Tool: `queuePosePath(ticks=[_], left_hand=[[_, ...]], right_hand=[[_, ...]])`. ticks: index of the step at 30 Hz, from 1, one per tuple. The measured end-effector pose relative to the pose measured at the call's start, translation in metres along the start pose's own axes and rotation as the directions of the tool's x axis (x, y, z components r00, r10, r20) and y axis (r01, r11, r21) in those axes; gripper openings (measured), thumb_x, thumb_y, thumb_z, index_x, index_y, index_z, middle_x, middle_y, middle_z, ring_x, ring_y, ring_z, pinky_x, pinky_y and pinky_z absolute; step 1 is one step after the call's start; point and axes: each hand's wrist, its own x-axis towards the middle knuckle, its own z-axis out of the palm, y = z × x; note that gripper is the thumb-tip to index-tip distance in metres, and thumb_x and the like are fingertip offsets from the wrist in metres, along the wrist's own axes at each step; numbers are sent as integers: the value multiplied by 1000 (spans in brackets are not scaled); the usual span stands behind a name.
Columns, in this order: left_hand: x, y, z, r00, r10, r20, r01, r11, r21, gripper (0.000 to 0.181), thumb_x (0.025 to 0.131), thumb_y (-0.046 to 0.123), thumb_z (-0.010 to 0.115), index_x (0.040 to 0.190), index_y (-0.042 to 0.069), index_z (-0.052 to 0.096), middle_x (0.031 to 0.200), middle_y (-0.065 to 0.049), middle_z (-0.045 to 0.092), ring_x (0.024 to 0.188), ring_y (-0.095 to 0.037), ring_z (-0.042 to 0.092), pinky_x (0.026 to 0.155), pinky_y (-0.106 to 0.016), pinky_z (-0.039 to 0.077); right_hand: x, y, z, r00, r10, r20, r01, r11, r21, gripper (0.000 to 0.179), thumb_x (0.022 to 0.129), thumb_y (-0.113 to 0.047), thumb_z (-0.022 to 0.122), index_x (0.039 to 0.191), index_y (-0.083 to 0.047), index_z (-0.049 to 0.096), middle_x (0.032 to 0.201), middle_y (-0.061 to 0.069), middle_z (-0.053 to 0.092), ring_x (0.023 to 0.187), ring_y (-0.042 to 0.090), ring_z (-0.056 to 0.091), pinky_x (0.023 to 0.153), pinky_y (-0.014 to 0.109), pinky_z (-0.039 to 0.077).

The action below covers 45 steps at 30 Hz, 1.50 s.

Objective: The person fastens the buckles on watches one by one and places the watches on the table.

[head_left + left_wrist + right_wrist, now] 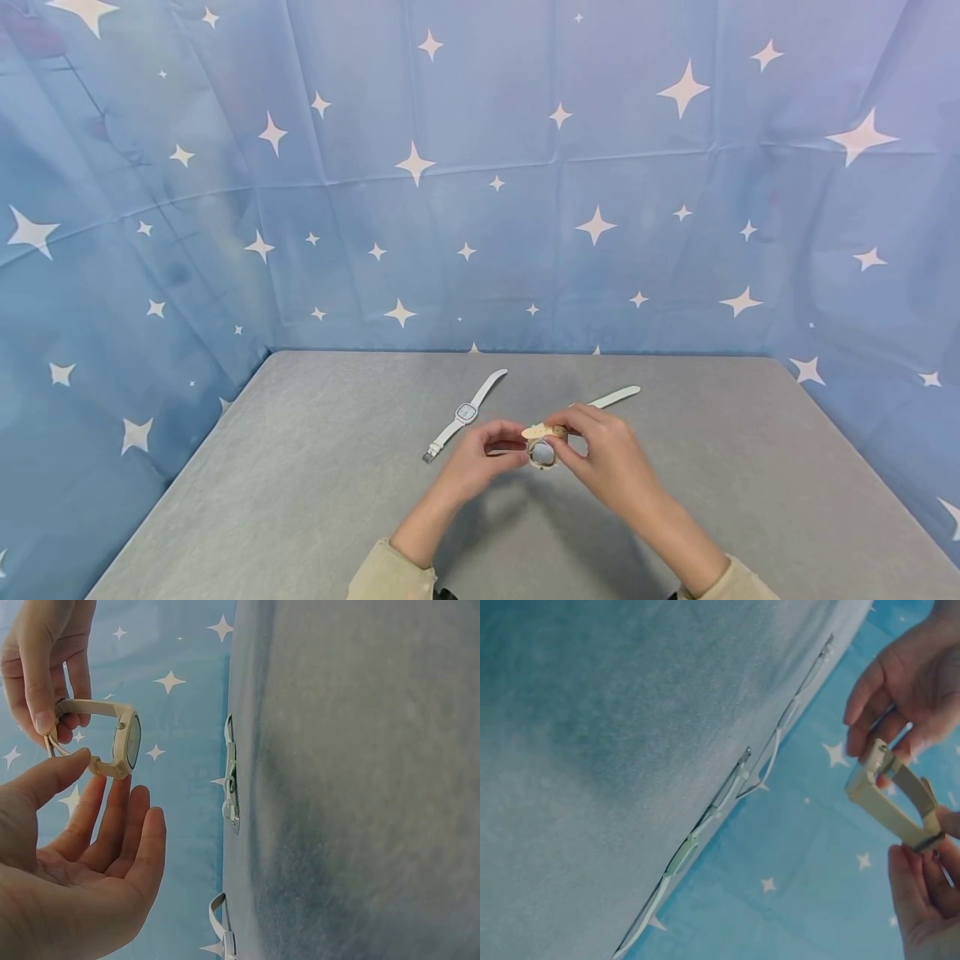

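Note:
A cream wristwatch (542, 453) is held up above the table between both hands, its strap bent round into a loop. My right hand (611, 454) pinches the strap at the top, near its overlapping ends. From the other side, my left hand (480, 462) holds the watch by the strap beside the case, thumb against fingertips; its other fingers (139, 832) are spread loosely below. In the left wrist view the watch's round case (129, 742) is seen edge-on. The right wrist view shows the strap loop (892, 814) from its side.
A white wristwatch (466, 413) with a squarish face lies stretched out on the grey table (300, 500), left of the hands. Behind the right hand lies a pale green watch (617, 397), partly hidden. A blue star-patterned cloth (510, 217) hangs behind the table.

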Motion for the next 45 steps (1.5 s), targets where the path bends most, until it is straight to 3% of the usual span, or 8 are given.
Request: queuePosePath(ticks=[15,23,38,45], left_hand=[[-1,3,3,1000,-21,5,21,1000,-5,30,91,7,68,118,-6,64,118,-25,67,115,-38,64,84,-17,53],[0,0,4,1000,-8,-1,8,999,34,25,91,6,68,114,-5,66,114,-23,69,112,-35,66,86,-21,54],[0,3,3,1000,0,2,0,999,33,26,92,9,68,114,-4,67,114,-22,69,113,-34,66,85,-19,53],[1,0,2,998,55,9,-55,997,56,25,92,9,67,112,-4,66,110,-19,70,107,-23,68,83,-21,55]], right_hand=[[0,-1,1,1000,-6,-4,6,1000,14,22,75,-9,86,91,-17,73,81,-14,65,70,-3,53,61,19,48],[-1,-1,1,1000,-4,2,3,1000,20,22,76,-10,86,92,-18,73,82,-13,66,70,-3,53,60,19,48],[-3,4,1,997,-77,-26,78,996,34,24,75,-7,85,93,-20,77,88,-11,69,71,2,58,59,16,46],[-4,5,2,995,-93,-43,94,995,33,25,74,-6,86,93,-20,76,88,-12,69,73,3,60,62,14,46]])
